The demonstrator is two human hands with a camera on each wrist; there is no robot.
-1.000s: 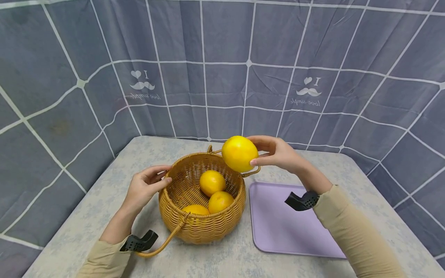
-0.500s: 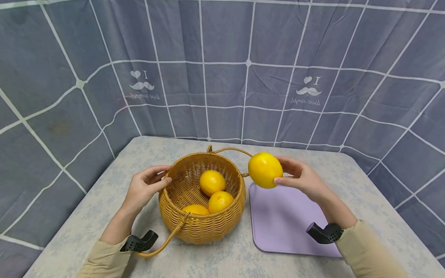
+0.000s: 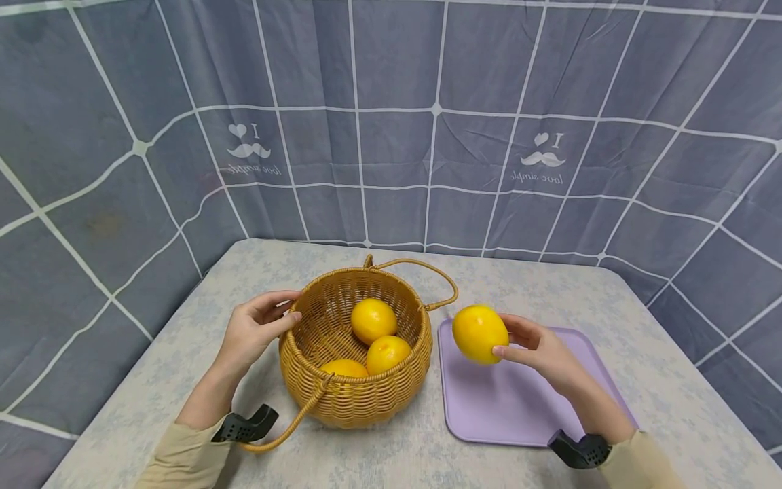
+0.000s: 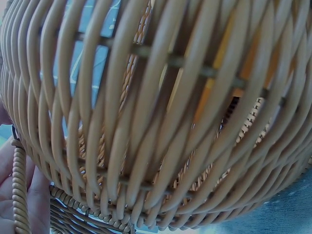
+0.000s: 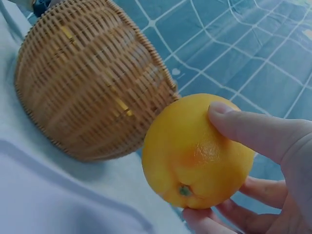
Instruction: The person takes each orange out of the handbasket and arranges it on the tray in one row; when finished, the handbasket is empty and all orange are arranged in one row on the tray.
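My right hand [image 3: 537, 346] grips a yellow-orange orange [image 3: 480, 334] between thumb and fingers, over the left part of a lilac tray [image 3: 519, 414]. In the right wrist view the orange [image 5: 195, 156] shows its green stem end. My left hand [image 3: 253, 329] holds the left rim of a round wicker basket [image 3: 360, 404], thumb over the rim. Inside the basket lie three more oranges, one toward the back [image 3: 373, 321], one at the right [image 3: 388, 354] and one near the front wall [image 3: 345, 369], partly hidden. The left wrist view is mostly filled by the basket's woven wall [image 4: 161, 107].
One basket handle [image 3: 449, 278] sticks out at the back right, the other [image 3: 287, 435] hangs down at the front left. The table [image 3: 269, 261] has a pale mottled cover. Behind it hangs a grey-blue checked curtain [image 3: 397, 149].
My right hand has carried the orange from above the basket's right rim rightward and down, over the tray. My left hand and the basket have stayed in place.
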